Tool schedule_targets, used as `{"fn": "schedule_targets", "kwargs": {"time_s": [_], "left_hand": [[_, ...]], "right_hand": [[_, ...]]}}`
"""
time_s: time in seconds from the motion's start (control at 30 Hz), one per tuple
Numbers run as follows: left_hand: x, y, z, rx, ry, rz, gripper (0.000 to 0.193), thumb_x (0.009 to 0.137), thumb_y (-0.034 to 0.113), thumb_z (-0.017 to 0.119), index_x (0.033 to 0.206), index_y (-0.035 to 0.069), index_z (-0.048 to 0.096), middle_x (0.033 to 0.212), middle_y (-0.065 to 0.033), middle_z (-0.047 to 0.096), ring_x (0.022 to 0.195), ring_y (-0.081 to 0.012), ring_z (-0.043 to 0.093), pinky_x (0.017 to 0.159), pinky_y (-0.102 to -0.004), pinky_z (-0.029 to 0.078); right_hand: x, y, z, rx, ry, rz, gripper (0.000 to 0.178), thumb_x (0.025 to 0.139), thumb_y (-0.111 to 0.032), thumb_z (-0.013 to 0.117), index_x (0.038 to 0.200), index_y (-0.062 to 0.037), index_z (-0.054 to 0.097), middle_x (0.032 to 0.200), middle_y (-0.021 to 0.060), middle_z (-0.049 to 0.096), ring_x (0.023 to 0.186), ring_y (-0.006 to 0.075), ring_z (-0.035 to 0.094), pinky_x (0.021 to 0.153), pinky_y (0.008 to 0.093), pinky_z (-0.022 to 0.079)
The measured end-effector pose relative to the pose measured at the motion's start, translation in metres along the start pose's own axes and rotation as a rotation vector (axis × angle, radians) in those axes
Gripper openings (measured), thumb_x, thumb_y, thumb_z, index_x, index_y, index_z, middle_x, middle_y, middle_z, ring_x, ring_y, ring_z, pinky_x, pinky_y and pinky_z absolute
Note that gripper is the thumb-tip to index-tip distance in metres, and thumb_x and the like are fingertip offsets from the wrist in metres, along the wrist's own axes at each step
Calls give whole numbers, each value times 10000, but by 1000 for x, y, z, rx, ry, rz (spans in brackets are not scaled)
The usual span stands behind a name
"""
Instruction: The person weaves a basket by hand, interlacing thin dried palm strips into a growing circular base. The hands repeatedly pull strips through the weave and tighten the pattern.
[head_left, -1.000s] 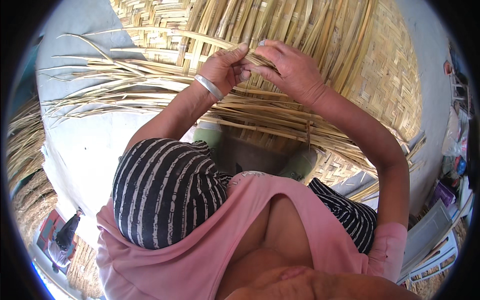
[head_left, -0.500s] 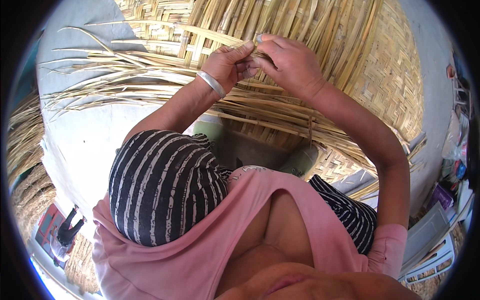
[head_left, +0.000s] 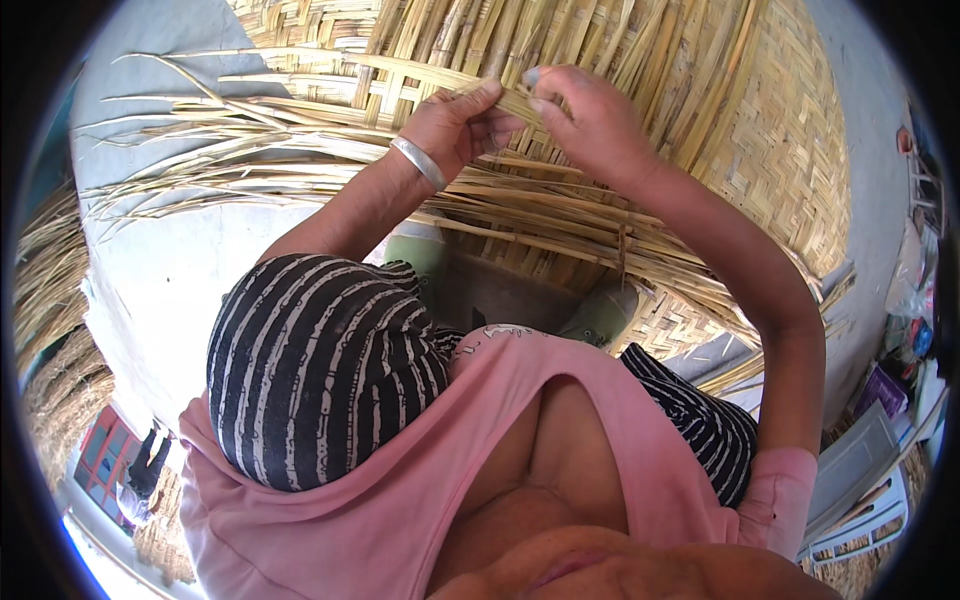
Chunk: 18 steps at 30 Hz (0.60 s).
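Note:
A flat, pale yellow reed strip (head_left: 420, 70) runs in from the left to my two hands. My left hand (head_left: 452, 125), with a silver bangle at the wrist, pinches it between thumb and fingers. Just to the right, my right hand (head_left: 595, 115) has its thumb and curled fingers closed on the strip's other end. Under both hands lies a woven reed mat (head_left: 790, 130). Long unwoven strips (head_left: 560, 50) stand up from its weave at the far side. Closer to me, a loose bundle of reed strips (head_left: 560, 215) crosses beneath my forearms.
Strip ends (head_left: 150, 160) fan out over the grey floor (head_left: 150, 260) on the left. Heaps of reeds (head_left: 50, 260) lie farther left, near a person (head_left: 145, 470). On the right are a white plastic chair (head_left: 865, 525) and a purple crate (head_left: 880, 390). My green shoes (head_left: 600, 315) rest below the bundle.
My right hand has moved slightly right, away from my left hand. A short length of strip now shows between them. My left hand keeps nearly the same place.

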<state>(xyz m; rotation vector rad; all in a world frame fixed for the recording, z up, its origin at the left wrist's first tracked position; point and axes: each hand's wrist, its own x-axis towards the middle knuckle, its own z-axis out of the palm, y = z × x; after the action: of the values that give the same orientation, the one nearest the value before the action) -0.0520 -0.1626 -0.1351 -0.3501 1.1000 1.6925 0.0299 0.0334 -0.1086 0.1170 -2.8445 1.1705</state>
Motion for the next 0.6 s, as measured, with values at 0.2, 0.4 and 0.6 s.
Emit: {"fn": "schedule_targets", "kwargs": {"time_s": [0.2,0.4,0.6], "left_hand": [[-3,4,-16,-19,237,34,200,944,243,664,1018,67,603,962,-72,668,896,-224,681,696,-316,534],[-1,-1,-3,-10,251,19,211,942,235,664,1025,50,605,964,-73,662,870,-206,666,673,-306,523],[0,7,10,11,200,12,214,942,231,662,1021,38,612,957,-73,666,857,-183,658,697,-306,527]], "right_hand": [[-46,-59,-33,48,-209,-164,230,886,-273,623,898,-49,573,838,146,617,860,351,611,787,443,471],[-25,-35,-22,-456,16,-431,317,839,-231,657,1086,-49,578,1094,137,645,972,284,635,868,398,486],[1,-19,14,-624,-232,-180,306,805,-138,627,1090,-50,557,893,114,677,806,253,686,717,385,529]]}}
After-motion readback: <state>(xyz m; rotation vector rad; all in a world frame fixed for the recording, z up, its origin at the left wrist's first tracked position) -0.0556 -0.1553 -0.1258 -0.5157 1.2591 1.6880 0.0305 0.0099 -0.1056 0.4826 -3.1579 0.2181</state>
